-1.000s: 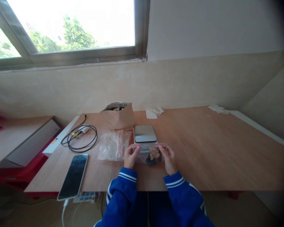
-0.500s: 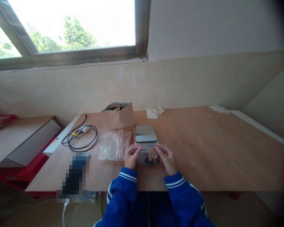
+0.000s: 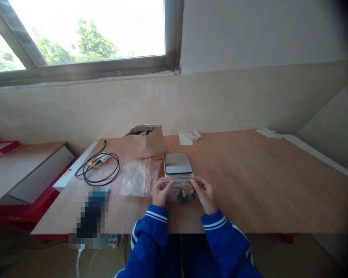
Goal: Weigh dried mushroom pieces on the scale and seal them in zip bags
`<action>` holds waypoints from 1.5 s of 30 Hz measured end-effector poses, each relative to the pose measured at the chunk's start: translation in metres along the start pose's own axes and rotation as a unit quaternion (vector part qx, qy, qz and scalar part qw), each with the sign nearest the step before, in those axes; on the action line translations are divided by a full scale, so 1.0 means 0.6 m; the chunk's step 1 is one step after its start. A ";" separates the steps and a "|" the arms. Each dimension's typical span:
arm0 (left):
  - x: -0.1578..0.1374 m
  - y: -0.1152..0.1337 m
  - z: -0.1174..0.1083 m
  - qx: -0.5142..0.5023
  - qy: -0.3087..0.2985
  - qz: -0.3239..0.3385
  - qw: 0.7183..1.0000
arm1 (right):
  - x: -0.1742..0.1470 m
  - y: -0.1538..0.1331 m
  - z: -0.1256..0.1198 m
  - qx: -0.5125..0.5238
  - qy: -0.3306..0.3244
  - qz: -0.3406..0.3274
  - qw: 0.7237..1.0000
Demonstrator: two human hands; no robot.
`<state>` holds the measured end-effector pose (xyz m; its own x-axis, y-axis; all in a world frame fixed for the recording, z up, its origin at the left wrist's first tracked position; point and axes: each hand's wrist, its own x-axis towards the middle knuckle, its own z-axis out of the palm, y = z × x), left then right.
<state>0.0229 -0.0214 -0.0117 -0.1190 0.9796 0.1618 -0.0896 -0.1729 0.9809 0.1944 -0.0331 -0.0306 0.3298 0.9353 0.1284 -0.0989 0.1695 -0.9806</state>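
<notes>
A clear zip bag point(image 3: 174, 195) with brown and dark dried pieces point(image 3: 186, 191) inside is held up near the table's front edge. My left hand point(image 3: 161, 194) pinches its top strip on the left, thumb along the seal. On the right, my right hand point(image 3: 205, 196) grips the same strip between thumb and fingers. Just beyond the bag lies a flat kitchen scale point(image 3: 178, 163) with a shiny metal top and nothing on it. Several plastic zip bags point(image 3: 136, 178), seemingly without contents, are spread to the left of my left hand.
An opened brown paper bag point(image 3: 146, 143) stands behind the scale. A coiled black cable point(image 3: 118, 170) and a blurred-out dark object point(image 3: 90, 216) lie to the left. Crumpled tissue point(image 3: 193, 136) rests by the wall. Beside the table are another desk point(image 3: 31, 156) and a red stool point(image 3: 31, 208).
Both hands keep their pinch on the zip bag with barely any movement. At the far left, another person's hand by the red box is gone from view.
</notes>
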 end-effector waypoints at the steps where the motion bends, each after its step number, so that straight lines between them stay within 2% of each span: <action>1: 0.000 0.003 0.001 -0.004 -0.011 -0.002 1.000 | -0.001 -0.003 0.000 0.010 -0.004 0.002 1.000; 4: 0.000 0.009 0.003 -0.009 -0.041 -0.014 0.999 | -0.004 -0.013 0.002 0.032 -0.028 0.001 0.999; 8: -0.002 0.012 0.003 -0.006 -0.040 -0.017 0.999 | -0.005 -0.018 0.004 0.013 -0.064 -0.020 0.998; 16: -0.005 0.020 0.006 -0.015 -0.073 -0.036 0.997 | -0.005 -0.012 0.005 0.001 -0.044 -0.034 0.998; 31: -0.003 0.016 0.007 -0.011 -0.045 -0.025 0.999 | -0.002 -0.003 0.002 -0.028 -0.021 -0.065 0.997; 35: -0.004 0.021 0.006 -0.017 -0.059 -0.026 0.998 | -0.005 -0.015 0.007 -0.007 -0.042 -0.048 0.998; 40: -0.005 0.026 0.007 -0.014 -0.092 -0.026 0.995 | -0.008 -0.022 0.010 -0.018 -0.114 -0.049 0.992; 45: -0.006 0.029 0.011 -0.014 -0.082 -0.019 0.996 | -0.007 -0.020 0.011 -0.019 -0.122 -0.061 0.990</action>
<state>0.0281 -0.0271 0.0053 0.0479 0.9887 0.1418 -0.1188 -0.1353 0.9837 0.1877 -0.0371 -0.0182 0.0991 0.9566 0.2739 -0.0357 0.2785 -0.9598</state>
